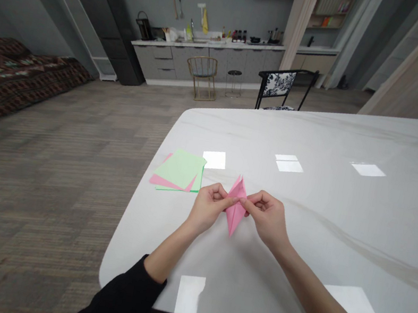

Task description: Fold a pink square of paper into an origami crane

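Observation:
A piece of pink origami paper (234, 220), folded into a narrow diamond, is held up between my two hands over the white table. Two thin points stick up at its far end, and a single point faces me. My left hand (209, 205) pinches its left side, thumb on top and the other fingers curled beneath. From the right, my right hand (268, 218) grips it the same way, and both thumb tips meet near the middle crease. Left of my left hand lies a loose stack of square paper sheets (179, 167), light green over pink and darker green.
The white marbled table (329, 210) has rounded corners and bright light reflections. A black chair (282, 86) stands at its far side. Beyond are a gold wire chair (203, 72), a stool (234, 75), a kitchen counter (181, 60) and a dark fridge (108, 25). A patterned couch (17, 74) is at left.

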`<state>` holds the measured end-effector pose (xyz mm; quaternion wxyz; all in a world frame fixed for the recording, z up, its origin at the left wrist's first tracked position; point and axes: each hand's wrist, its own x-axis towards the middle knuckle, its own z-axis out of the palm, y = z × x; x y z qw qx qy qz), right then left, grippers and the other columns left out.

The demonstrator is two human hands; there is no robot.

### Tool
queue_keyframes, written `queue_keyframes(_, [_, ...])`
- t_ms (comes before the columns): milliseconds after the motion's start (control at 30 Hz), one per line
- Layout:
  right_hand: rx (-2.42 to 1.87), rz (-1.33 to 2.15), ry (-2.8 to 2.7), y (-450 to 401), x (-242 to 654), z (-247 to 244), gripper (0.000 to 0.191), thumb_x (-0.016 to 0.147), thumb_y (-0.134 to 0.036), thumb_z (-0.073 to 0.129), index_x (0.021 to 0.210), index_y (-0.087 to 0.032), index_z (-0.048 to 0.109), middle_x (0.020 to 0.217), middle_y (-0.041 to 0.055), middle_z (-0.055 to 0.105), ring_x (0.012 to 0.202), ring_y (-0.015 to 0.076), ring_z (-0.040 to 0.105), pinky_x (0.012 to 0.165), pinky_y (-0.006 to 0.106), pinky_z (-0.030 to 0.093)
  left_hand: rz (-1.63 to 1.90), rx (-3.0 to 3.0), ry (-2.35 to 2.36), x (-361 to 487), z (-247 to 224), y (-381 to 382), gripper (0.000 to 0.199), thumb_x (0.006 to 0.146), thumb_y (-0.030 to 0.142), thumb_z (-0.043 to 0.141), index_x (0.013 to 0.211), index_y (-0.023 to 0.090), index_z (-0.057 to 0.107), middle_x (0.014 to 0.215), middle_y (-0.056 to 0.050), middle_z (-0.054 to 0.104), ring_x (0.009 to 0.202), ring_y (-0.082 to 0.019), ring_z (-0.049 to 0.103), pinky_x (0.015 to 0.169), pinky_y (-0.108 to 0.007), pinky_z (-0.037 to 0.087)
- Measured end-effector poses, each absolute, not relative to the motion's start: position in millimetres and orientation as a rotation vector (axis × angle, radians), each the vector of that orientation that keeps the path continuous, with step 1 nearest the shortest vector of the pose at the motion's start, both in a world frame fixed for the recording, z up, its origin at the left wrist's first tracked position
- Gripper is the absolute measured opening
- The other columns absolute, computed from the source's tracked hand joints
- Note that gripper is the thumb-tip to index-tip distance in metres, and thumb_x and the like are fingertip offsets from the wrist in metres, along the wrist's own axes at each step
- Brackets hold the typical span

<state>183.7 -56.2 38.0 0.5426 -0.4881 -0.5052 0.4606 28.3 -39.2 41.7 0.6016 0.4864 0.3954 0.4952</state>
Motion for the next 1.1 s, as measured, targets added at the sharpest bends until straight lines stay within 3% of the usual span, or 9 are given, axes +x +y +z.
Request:
queue_keyframes(333, [-1.093, 1.196, -1.049, -53, 182, 36, 0.029, 0.069, -0.033, 0.079, 0.081, -0.018, 0.058, 0.061, -0.0032, 0.06, 0.053, 0.0114, 0.056, 0.052, 0.024, 0.046, 1.143, 1.072, 0.859, 26, 35, -36, 0.035, 0.072, 0.029, 0.076, 0.085, 0.02, 0.045, 0.055, 0.003, 0.066, 0.048, -0.011, 0.058, 0.056, -0.025, 0.049])
queue_keyframes(533, [-1.101, 1.325, -1.146, -53, 183, 35, 0.025, 0.075, -0.039, 0.074, 0.08, -0.016, 0.065, 0.066, 0.0013, 0.064, 0.06, 0.0142, 0.059, 0.057, 0.027, 0.049, 1.155, 1.116, 0.87, 26, 34, -36, 0.034, 0.074, 0.031, 0.075, 0.088, 0.02, 0.045, 0.056, 0.004, 0.064, 0.049, -0.01, 0.055, 0.057, -0.024, 0.048])
queue_keyframes(700, [-1.155, 1.088, -1.232, -54, 186, 40, 0.021, 0.079, -0.038, 0.07, 0.081, -0.018, 0.066, 0.075, 0.0029, 0.065, 0.065, 0.0153, 0.058, 0.058, 0.028, 0.049, 1.223, 1.141, 0.988, 21, 36, -31, 0.034, 0.082, 0.05, 0.061, 0.092, 0.019, 0.055, 0.071, -0.002, 0.064, 0.061, -0.011, 0.057, 0.053, -0.02, 0.045])
queue_keyframes(833, [-1.16, 0.819, -1.348, -57, 189, 45, 0.011, 0.085, -0.03, 0.063, 0.088, -0.021, 0.068, 0.088, 0.004, 0.067, 0.077, 0.018, 0.061, 0.069, 0.032, 0.051, 1.099, 1.068, 1.037, 17, 38, -29, 0.048, 0.086, 0.061, 0.047, 0.1, 0.018, 0.062, 0.068, -0.002, 0.059, 0.054, -0.011, 0.054, 0.044, -0.019, 0.041])
queue_keyframes(933, [-1.097, 0.647, -1.459, -58, 189, 45, 0.011, 0.086, -0.023, 0.059, 0.088, -0.024, 0.069, 0.094, 0.0048, 0.065, 0.091, 0.0209, 0.061, 0.076, 0.034, 0.051, 1.005, 1.03, 0.854, 18, 44, -33, 0.043, 0.083, 0.053, 0.058, 0.112, 0.021, 0.06, 0.072, -0.002, 0.062, 0.063, -0.013, 0.06, 0.057, -0.023, 0.05])
queue_keyframes(1000, [-1.08, 0.605, -1.485, -58, 190, 44, 0.014, 0.086, -0.021, 0.057, 0.088, -0.026, 0.07, 0.1, 0.0056, 0.063, 0.097, 0.0218, 0.06, 0.078, 0.035, 0.052, 1.029, 1.042, 0.767, 19, 47, -36, 0.037, 0.08, 0.045, 0.066, 0.107, 0.02, 0.064, 0.081, -0.002, 0.065, 0.073, -0.014, 0.062, 0.068, -0.026, 0.053])
queue_keyframes(1100, [-1.084, 0.598, -1.482, -58, 190, 42, 0.017, 0.086, -0.02, 0.055, 0.087, -0.026, 0.072, 0.107, 0.0065, 0.06, 0.102, 0.0222, 0.059, 0.08, 0.035, 0.052, 1.094, 1.079, 0.762, 20, 47, -36, 0.028, 0.079, 0.04, 0.067, 0.094, 0.016, 0.068, 0.084, -0.004, 0.066, 0.074, -0.014, 0.062, 0.073, -0.027, 0.053])
